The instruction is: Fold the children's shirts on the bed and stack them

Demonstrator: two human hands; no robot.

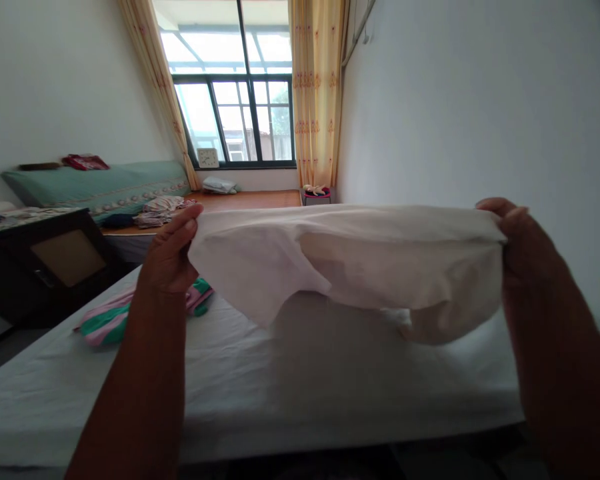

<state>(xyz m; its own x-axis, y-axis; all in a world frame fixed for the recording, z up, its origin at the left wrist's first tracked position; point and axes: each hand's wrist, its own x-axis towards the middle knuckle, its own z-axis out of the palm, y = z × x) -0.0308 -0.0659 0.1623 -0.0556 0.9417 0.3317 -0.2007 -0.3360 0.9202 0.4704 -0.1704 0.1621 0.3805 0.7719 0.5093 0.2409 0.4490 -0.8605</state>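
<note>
A pale, off-white cloth garment (360, 247) is stretched out in the air between my two hands, its lower part hanging in loose folds. What kind of garment it is I cannot tell. My left hand (173, 250) pinches its upper left corner. At the other end, my right hand (520, 243) grips the upper right corner, fingers closed round the fabric. Beneath it spreads a bed with a light sheet (230, 393). Partly behind my left forearm lies a pink and green striped piece of clothing (107, 323) on the sheet.
To the left stands a dark cabinet (70, 260). Beyond it, folded clothes (163, 210) lie near a green-covered backrest (115, 187). A square clock (208, 158) sits by the window (235, 113), and a small stool (317, 193) stands beneath the curtain (315, 93). A white wall (470, 113) runs along the right.
</note>
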